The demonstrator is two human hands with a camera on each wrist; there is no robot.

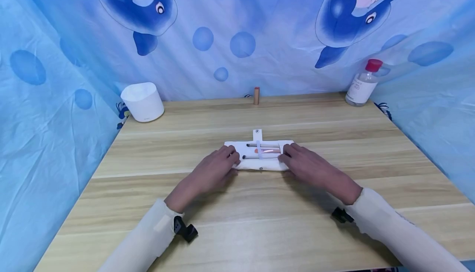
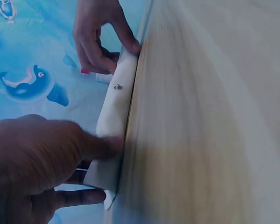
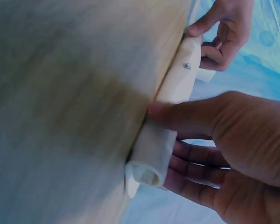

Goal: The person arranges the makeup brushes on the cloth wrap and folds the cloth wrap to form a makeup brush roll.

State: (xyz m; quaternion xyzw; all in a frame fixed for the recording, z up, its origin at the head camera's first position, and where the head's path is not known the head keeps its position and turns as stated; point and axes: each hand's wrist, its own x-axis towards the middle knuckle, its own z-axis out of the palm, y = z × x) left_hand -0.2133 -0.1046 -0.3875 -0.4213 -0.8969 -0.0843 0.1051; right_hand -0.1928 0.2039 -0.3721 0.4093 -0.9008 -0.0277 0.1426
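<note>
A white brush pouch [image 1: 252,165] lies on the table, its near edge curled over into a roll. Several makeup brushes [image 1: 269,151] lie across its inside under a narrow band, and a flap with a snap [image 1: 257,132] sticks out at the far side. My left hand [image 1: 217,165] grips the left end, thumb on the near roll and fingers over the top. At the right end my right hand [image 1: 308,165] pinches the roll likewise. In the right wrist view the rolled end [image 3: 149,161] looks like a hollow tube. A metal snap [image 2: 118,87] shows on the roll's outside.
At the table's back left stands a white cup-like container [image 1: 142,103]. A small brown tube [image 1: 256,96] stands upright at the back middle. A clear bottle with a red cap [image 1: 361,86] is at the back right. A blue dolphin curtain [image 1: 222,24] hangs behind the wooden table [image 1: 245,230].
</note>
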